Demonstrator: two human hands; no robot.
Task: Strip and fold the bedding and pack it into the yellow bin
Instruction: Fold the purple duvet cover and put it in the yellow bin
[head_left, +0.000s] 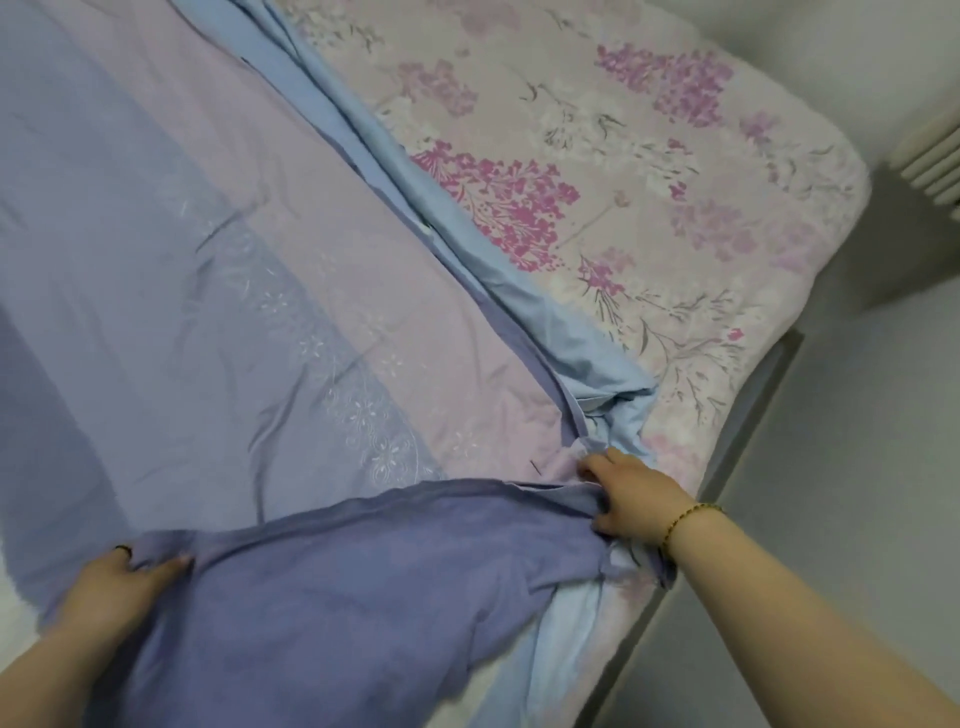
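A lilac and pink duvet cover (218, 270) with a pale embroidered band lies spread over the bed. Its light blue underside (587, 338) shows along a diagonal fold. Underneath lies a floral quilt (623, 171) with purple and pink blossoms. The cover's near edge is bunched into a darker purple fold (363, 561). My left hand (122, 584) grips that bunched edge at the lower left. My right hand (631, 501), a gold bracelet on its wrist, pinches the cover's corner near the bed's right side. The yellow bin is not in view.
A grey bed frame rail (737, 441) runs along the right side of the bed. Beyond it is pale floor (857, 441). A white radiator (935, 161) stands against the wall at the far right.
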